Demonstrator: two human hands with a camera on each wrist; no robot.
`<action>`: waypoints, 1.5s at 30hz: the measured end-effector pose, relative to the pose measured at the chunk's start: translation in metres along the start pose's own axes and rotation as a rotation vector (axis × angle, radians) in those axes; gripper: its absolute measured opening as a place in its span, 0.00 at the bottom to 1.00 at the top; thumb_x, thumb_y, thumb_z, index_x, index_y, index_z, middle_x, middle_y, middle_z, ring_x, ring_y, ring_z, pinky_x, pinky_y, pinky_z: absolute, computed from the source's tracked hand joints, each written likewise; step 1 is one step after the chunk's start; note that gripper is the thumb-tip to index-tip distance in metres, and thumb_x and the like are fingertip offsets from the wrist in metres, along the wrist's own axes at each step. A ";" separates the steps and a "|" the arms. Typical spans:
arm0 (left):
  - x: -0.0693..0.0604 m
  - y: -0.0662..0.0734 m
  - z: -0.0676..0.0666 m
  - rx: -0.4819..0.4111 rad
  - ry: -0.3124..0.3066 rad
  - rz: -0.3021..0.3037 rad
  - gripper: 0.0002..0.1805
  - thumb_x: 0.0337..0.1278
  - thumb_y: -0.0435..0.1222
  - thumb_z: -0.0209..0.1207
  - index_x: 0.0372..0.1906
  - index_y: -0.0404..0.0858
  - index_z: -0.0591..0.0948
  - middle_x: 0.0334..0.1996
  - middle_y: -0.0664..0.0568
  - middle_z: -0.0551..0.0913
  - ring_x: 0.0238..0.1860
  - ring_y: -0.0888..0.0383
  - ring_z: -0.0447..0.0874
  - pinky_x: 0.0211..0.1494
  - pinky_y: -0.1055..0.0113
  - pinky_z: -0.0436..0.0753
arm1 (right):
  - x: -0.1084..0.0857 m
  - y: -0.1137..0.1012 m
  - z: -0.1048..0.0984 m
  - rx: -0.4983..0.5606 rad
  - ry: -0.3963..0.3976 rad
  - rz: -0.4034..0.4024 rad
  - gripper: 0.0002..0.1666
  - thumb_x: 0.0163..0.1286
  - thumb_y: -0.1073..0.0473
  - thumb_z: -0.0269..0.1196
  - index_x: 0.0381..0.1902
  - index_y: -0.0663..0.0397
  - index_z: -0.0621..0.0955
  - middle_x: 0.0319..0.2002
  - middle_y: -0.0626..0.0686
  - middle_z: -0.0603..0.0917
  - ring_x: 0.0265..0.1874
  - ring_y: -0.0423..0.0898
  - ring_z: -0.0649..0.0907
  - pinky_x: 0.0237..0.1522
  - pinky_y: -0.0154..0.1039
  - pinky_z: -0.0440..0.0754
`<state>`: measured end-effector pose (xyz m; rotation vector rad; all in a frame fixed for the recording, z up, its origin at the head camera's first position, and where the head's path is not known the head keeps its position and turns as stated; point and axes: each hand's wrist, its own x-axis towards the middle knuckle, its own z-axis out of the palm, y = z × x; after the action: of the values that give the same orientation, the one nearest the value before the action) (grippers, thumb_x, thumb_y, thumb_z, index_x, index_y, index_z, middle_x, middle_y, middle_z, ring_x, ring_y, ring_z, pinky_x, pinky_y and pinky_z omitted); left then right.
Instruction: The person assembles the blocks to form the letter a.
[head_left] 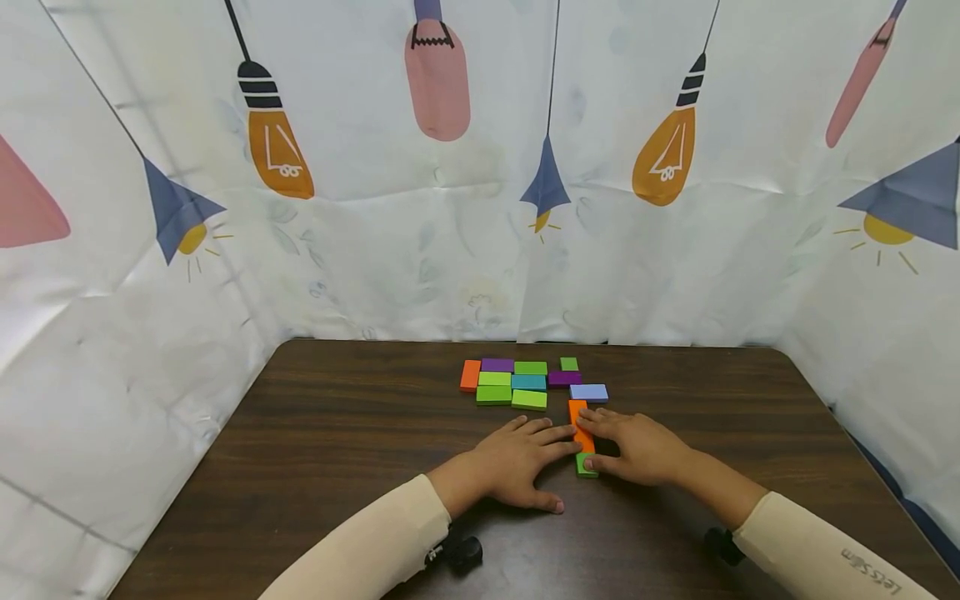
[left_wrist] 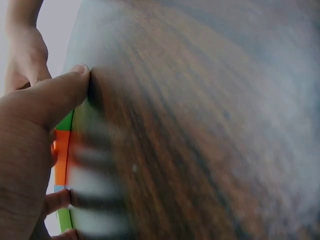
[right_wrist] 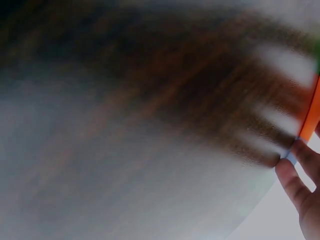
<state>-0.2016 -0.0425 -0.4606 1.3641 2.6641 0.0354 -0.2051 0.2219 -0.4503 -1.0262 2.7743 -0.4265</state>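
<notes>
In the head view, an orange strip of block (head_left: 582, 442) stands between the two hands, with a small green block (head_left: 587, 472) at its near end. My left hand (head_left: 510, 462) is spread out, index and middle fingertips against the strip's left side, thumb on the table. From the right, my right hand (head_left: 641, 446) lays its fingertips on the orange strip and its thumb on the green block. A light blue block (head_left: 590, 392) lies just beyond the strip. Orange (left_wrist: 61, 155) shows past the left thumb in the left wrist view.
Farther back lies a flat cluster of blocks: an orange one (head_left: 470, 375), purple ones (head_left: 564, 379), a teal one (head_left: 528, 382) and several green ones (head_left: 494, 395). A lone small green block (head_left: 569, 364) sits behind. The dark wooden table (head_left: 337, 467) meets a printed curtain (head_left: 480, 267).
</notes>
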 end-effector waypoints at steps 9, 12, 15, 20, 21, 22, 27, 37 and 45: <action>0.005 -0.022 -0.012 0.102 0.272 -0.193 0.24 0.70 0.56 0.58 0.63 0.50 0.81 0.59 0.55 0.80 0.63 0.54 0.74 0.68 0.52 0.71 | 0.001 0.001 0.002 0.016 -0.007 0.029 0.45 0.72 0.32 0.60 0.76 0.53 0.71 0.74 0.53 0.70 0.74 0.57 0.67 0.66 0.62 0.70; 0.008 -0.032 -0.012 0.158 0.302 -0.281 0.18 0.71 0.50 0.60 0.59 0.51 0.84 0.56 0.55 0.81 0.59 0.53 0.76 0.63 0.52 0.75 | 0.001 0.001 0.001 0.027 -0.025 0.060 0.46 0.71 0.30 0.60 0.76 0.52 0.70 0.75 0.53 0.69 0.74 0.55 0.67 0.66 0.61 0.71; 0.011 -0.040 -0.009 0.192 0.299 -0.320 0.13 0.71 0.47 0.61 0.55 0.52 0.86 0.54 0.57 0.82 0.56 0.53 0.77 0.59 0.53 0.76 | 0.001 0.001 0.001 0.036 -0.040 0.085 0.47 0.71 0.29 0.59 0.77 0.51 0.69 0.75 0.53 0.67 0.74 0.55 0.67 0.66 0.62 0.71; 0.015 -0.049 -0.004 0.208 0.327 -0.327 0.08 0.70 0.43 0.62 0.48 0.54 0.88 0.49 0.58 0.83 0.52 0.53 0.78 0.56 0.54 0.77 | 0.003 0.001 0.001 0.063 -0.045 0.090 0.46 0.71 0.30 0.59 0.77 0.50 0.69 0.75 0.54 0.67 0.73 0.56 0.68 0.66 0.63 0.70; 0.015 -0.050 -0.004 0.212 0.336 -0.327 0.08 0.70 0.43 0.62 0.47 0.54 0.89 0.48 0.59 0.84 0.51 0.53 0.78 0.55 0.55 0.77 | 0.003 0.001 0.001 0.066 -0.044 0.089 0.46 0.71 0.30 0.59 0.77 0.50 0.69 0.75 0.54 0.67 0.73 0.57 0.69 0.65 0.63 0.71; 0.016 -0.051 -0.003 0.214 0.344 -0.327 0.08 0.71 0.42 0.62 0.46 0.54 0.89 0.47 0.59 0.84 0.50 0.54 0.78 0.55 0.55 0.77 | 0.003 0.000 0.001 0.070 -0.043 0.087 0.46 0.71 0.30 0.60 0.77 0.51 0.69 0.75 0.55 0.67 0.72 0.58 0.70 0.65 0.63 0.71; 0.020 -0.052 -0.004 0.211 0.357 -0.334 0.10 0.73 0.40 0.60 0.45 0.56 0.90 0.46 0.61 0.85 0.47 0.55 0.78 0.54 0.57 0.78 | 0.009 -0.001 0.001 0.069 -0.041 0.079 0.46 0.72 0.31 0.59 0.78 0.51 0.68 0.75 0.57 0.66 0.70 0.60 0.72 0.63 0.62 0.74; 0.029 -0.052 -0.002 0.206 0.406 -0.327 0.10 0.73 0.40 0.60 0.44 0.56 0.91 0.44 0.62 0.86 0.45 0.56 0.78 0.50 0.58 0.78 | 0.016 -0.004 -0.002 0.050 -0.064 0.103 0.46 0.72 0.31 0.60 0.78 0.49 0.68 0.75 0.54 0.67 0.70 0.59 0.72 0.64 0.63 0.72; 0.035 -0.052 -0.002 0.193 0.414 -0.341 0.09 0.72 0.40 0.61 0.43 0.55 0.91 0.44 0.61 0.86 0.45 0.56 0.78 0.51 0.58 0.79 | 0.021 -0.005 0.000 0.017 -0.061 0.097 0.46 0.72 0.30 0.59 0.78 0.47 0.67 0.75 0.51 0.67 0.70 0.57 0.73 0.61 0.61 0.76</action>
<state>-0.2640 -0.0448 -0.4670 1.0165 3.2919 0.0250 -0.2179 0.2047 -0.4500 -0.8814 2.7474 -0.3974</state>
